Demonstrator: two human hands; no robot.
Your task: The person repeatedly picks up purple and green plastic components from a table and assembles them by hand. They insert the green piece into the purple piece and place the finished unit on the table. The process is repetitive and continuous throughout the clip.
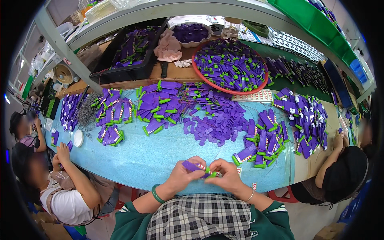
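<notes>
In front of my plaid apron, my left hand (181,176) is closed on a flat purple part (189,165) with a green end and a red-and-white striped band. My right hand (227,177) pinches at the green end of that same part, with its fingertips against it. Fingers cover much of the middle of the part. Just beyond my hands lies a heap of small loose purple pieces (218,127). To the right of it is a pile of striped purple parts with green ends (264,140).
A red basin (264,83) of purple-and-green parts stands at the back, beside a black tray (100,78). More parts (160,102) pile up across the blue tabletop (160,150). A white lid (78,138) lies left. Co-workers sit at left (76,204) and right (340,176).
</notes>
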